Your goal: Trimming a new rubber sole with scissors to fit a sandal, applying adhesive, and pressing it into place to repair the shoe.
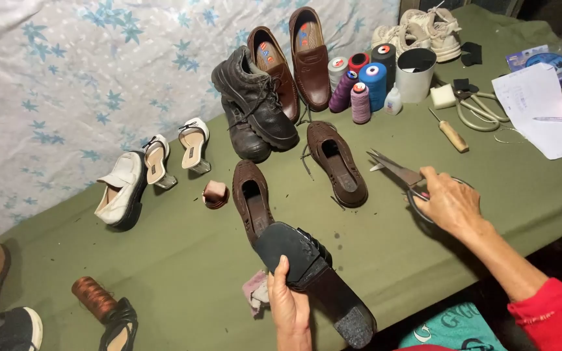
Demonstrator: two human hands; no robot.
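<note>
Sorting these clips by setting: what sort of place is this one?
Most likely a small shoe repair bench. Worn shoes crowd a green table, thread spools stand at the back, and the left hand holds a black shoe sole up while the right hand grips scissors.

- Olive-green table cover [183, 253]
- White backdrop cloth [66, 71], blue leaf print
- Black-soled shoe [313, 279]
- Brown loafers [294, 58] at far edge
- Purple, blue, red thread spools [362, 88]
- Red sleeve [551, 318]
</note>
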